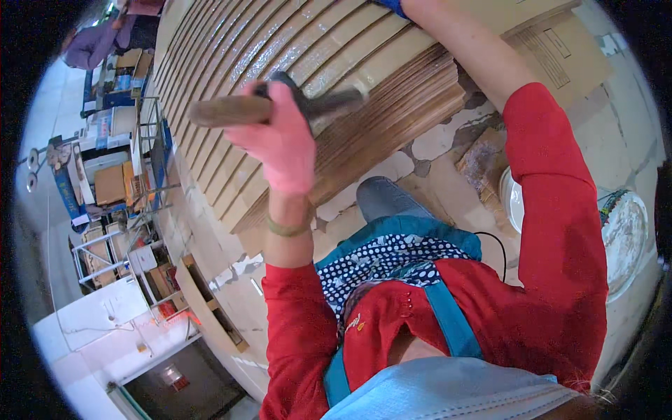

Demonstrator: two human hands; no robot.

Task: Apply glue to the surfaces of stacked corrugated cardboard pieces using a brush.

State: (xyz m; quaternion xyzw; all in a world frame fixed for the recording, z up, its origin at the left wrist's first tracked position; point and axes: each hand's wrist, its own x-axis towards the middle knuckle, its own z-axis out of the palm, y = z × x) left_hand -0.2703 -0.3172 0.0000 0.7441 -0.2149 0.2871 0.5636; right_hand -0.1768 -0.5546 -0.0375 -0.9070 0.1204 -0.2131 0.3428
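Observation:
My left hand [283, 143], in a pink glove, is wrapped round a wooden-handled tool [231, 110] over the fanned cardboard. The tool's dark part [336, 103] sticks out past the hand to the right; motion blurs it, and its exact kind is unclear. Beneath lies a thick stack of brown cardboard sheets [392, 115], spread in overlapping steps with shiny wet-looking strips along their edges. My right arm reaches across to the far side of the stack. Only a bit of my right hand [393, 6], in a blue glove, shows at the top edge, its fingers cut off.
At the right stand a white bucket [514, 199] and a round white-crusted tub [625, 241]. A flat cardboard piece [560, 59] lies beyond the stack. To the left are metal racks [150, 140] with boxes, a wooden pallet [210, 304] and another person [98, 43] farther back.

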